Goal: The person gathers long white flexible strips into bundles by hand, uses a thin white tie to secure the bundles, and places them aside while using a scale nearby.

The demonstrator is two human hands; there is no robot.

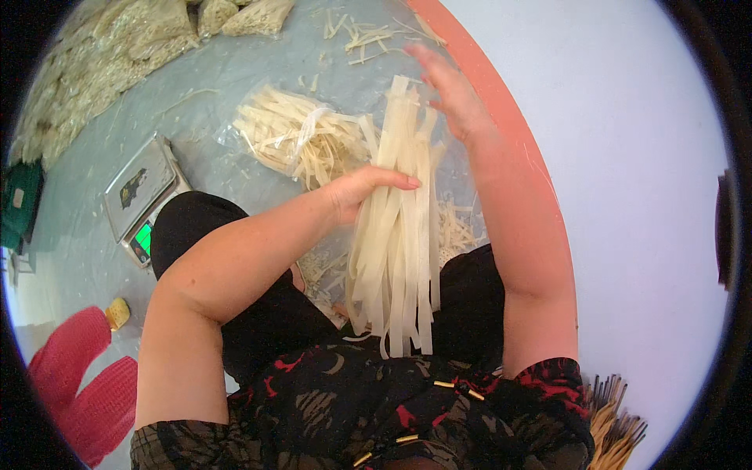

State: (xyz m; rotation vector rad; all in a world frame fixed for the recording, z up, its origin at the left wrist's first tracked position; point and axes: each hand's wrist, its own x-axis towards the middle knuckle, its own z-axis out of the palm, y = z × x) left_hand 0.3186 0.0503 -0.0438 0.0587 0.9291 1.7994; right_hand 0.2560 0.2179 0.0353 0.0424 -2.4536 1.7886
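My left hand (pixel 364 192) is wrapped round a bundle of long, flat, cream-coloured strips (pixel 395 266) that look like wide dried noodles. The bundle stands lengthwise before my body, its loose lower ends fanning out toward my lap. Just right of its upper end, my right hand (pixel 454 94) is raised with the fingers apart and nothing in them; its fingertips are slightly blurred. Beyond my left forearm lies a clear plastic bag (pixel 311 125) around more strips (pixel 274 129). Short broken pieces (pixel 458 227) lie on the floor beside the bundle, partly hidden by it.
A scale (pixel 145 192) with a lit green display stands at the left. Large filled plastic bags (pixel 110 63) line the far left. Loose strips (pixel 368 39) lie ahead near the orange wall band (pixel 517 117). Another person's red knit sleeve (pixel 86 399) shows lower left; bristles (pixel 615 415) lower right.
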